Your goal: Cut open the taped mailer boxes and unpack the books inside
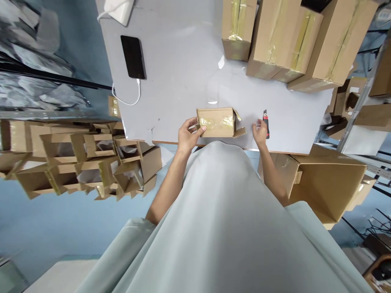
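A small cardboard box, sealed along its top with clear yellowish tape, lies on its side at the table's near edge. Its right end has flaps standing out. My left hand grips the box's left end, thumb on the near side and fingers behind. To the right of the box, my right hand rests over the table with its thumb apart from its loosely curled fingers. Right beside those fingers is a red and black utility knife, its tip pointing away from me; whether they touch it is hard to see.
Several taped cartons stand at the table's back right. A black phone with a white cable lies at left, near a white device. Open boxes are stacked left of the table; a large open carton stands at right.
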### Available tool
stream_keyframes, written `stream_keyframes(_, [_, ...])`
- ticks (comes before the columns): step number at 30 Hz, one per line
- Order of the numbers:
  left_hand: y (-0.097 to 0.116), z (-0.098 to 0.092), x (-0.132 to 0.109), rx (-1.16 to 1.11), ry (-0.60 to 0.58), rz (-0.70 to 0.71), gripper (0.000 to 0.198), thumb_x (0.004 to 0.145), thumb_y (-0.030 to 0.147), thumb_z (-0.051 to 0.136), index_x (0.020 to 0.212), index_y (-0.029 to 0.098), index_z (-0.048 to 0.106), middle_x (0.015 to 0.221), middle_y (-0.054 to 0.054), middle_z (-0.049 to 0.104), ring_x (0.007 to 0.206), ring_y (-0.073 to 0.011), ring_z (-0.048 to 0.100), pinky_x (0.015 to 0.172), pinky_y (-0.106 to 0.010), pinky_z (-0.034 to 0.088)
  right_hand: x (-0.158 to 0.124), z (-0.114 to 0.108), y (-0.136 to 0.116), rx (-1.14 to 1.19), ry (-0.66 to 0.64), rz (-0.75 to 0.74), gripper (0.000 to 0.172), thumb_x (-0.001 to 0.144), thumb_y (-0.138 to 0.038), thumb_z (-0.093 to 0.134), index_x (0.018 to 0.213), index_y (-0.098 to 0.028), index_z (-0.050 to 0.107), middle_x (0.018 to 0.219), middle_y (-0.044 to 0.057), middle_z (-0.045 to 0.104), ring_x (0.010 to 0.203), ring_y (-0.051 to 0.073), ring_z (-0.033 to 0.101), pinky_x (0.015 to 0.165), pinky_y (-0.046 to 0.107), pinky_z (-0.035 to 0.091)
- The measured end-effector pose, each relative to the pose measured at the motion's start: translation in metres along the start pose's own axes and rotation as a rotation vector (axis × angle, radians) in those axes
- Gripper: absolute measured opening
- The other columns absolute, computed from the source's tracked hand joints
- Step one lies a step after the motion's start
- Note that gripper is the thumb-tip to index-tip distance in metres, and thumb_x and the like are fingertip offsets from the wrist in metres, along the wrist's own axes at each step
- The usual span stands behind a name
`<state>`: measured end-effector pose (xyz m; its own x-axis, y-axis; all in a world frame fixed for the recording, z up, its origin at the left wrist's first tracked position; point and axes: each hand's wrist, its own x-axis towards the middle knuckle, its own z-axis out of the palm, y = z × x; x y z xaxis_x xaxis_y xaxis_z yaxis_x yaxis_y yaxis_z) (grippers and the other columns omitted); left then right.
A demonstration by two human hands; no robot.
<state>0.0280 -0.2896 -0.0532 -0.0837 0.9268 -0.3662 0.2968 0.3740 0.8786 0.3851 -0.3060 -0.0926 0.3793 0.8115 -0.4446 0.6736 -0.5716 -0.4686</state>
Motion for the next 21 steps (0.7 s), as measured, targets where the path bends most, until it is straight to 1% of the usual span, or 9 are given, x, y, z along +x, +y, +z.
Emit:
stream_keyframes(2, [-0.001, -0.006, 0.002, -0.059, 0.027, -0.050, 0.072, 0.078, 0.065, 0.097, 0.131, 0.022, 0.074, 0.135, -0.013, 0.079, 0.116, -0.0288, 0.082, 0.102, -0.044, 0.071, -0.002, 0.013, -0.010, 0.243, -0.106, 0.084, 0.050, 0.112, -0.037, 0.052, 0.153, -0.009, 0.059, 0.145, 0.022, 0.074, 0.128, 0.021, 0.071, 0.113, 0.033, 0.056])
stream_keyframes(5, [-0.001, -0.018, 0.005, -0.134, 0.068, -0.124, 0.064, 0.076, 0.054, 0.100, 0.126, 0.022, 0.077, 0.128, -0.011, 0.082, 0.119, -0.0284, 0.080, 0.103, -0.042, 0.070, -0.007, 0.030, -0.022, 0.589, -0.252, 0.193, 0.048, 0.109, -0.055, 0.059, 0.140, -0.020, 0.068, 0.138, 0.015, 0.078, 0.128, 0.022, 0.073, 0.109, 0.036, 0.060])
stream_keyframes(8, [-0.006, -0.036, 0.010, -0.207, 0.100, -0.184, 0.059, 0.078, 0.048, 0.099, 0.125, 0.022, 0.078, 0.127, -0.011, 0.083, 0.123, -0.0285, 0.079, 0.102, -0.041, 0.069, -0.015, 0.039, -0.033, 0.809, -0.373, 0.223, 0.054, 0.106, -0.069, 0.061, 0.134, -0.024, 0.071, 0.135, 0.013, 0.080, 0.126, 0.024, 0.075, 0.109, 0.041, 0.061])
stream_keyframes(12, [-0.022, -0.064, 0.029, -0.288, 0.141, -0.290, 0.057, 0.079, 0.043, 0.099, 0.128, 0.024, 0.077, 0.128, -0.011, 0.083, 0.126, -0.0271, 0.078, 0.104, -0.041, 0.067, -0.026, 0.042, -0.054, 0.929, -0.485, 0.225, 0.058, 0.105, -0.071, 0.060, 0.140, -0.025, 0.069, 0.137, 0.012, 0.081, 0.119, 0.024, 0.079, 0.109, 0.041, 0.062])
stream_keyframes(14, [-0.031, -0.075, 0.041, -0.327, 0.151, -0.347, 0.053, 0.079, 0.038, 0.098, 0.126, 0.024, 0.078, 0.127, -0.011, 0.083, 0.123, -0.0252, 0.078, 0.104, -0.040, 0.066, -0.032, 0.042, -0.067, 0.967, -0.514, 0.209, 0.058, 0.105, -0.069, 0.062, 0.142, -0.025, 0.068, 0.137, 0.011, 0.082, 0.117, 0.023, 0.080, 0.108, 0.040, 0.063])
stream_keyframes(16, [-0.040, -0.083, 0.052, -0.360, 0.146, -0.399, 0.048, 0.081, 0.033, 0.095, 0.125, 0.022, 0.078, 0.123, -0.010, 0.084, 0.116, -0.0230, 0.079, 0.102, -0.038, 0.066, -0.039, 0.042, -0.081, 0.980, -0.522, 0.187, 0.058, 0.104, -0.069, 0.065, 0.142, -0.025, 0.069, 0.138, 0.010, 0.082, 0.117, 0.023, 0.080, 0.108, 0.040, 0.063])
stream_keyframes(19, [-0.049, -0.083, 0.066, -0.373, 0.109, -0.456, 0.045, 0.081, 0.027, 0.090, 0.124, 0.021, 0.078, 0.115, -0.008, 0.085, 0.106, -0.0198, 0.078, 0.097, -0.034, 0.065, -0.048, 0.036, -0.097, 0.946, -0.494, 0.129, 0.060, 0.100, -0.071, 0.072, 0.137, -0.023, 0.073, 0.140, 0.011, 0.081, 0.120, 0.025, 0.080, 0.109, 0.043, 0.064])
stream_keyframes(21, [-0.053, -0.073, 0.074, -0.369, 0.060, -0.472, 0.045, 0.079, 0.026, 0.087, 0.123, 0.021, 0.078, 0.113, -0.007, 0.085, 0.103, -0.0186, 0.077, 0.095, -0.032, 0.063, -0.054, 0.028, -0.103, 0.908, -0.448, 0.067, 0.064, 0.096, -0.074, 0.075, 0.134, -0.023, 0.075, 0.143, 0.012, 0.080, 0.126, 0.027, 0.078, 0.110, 0.045, 0.064])
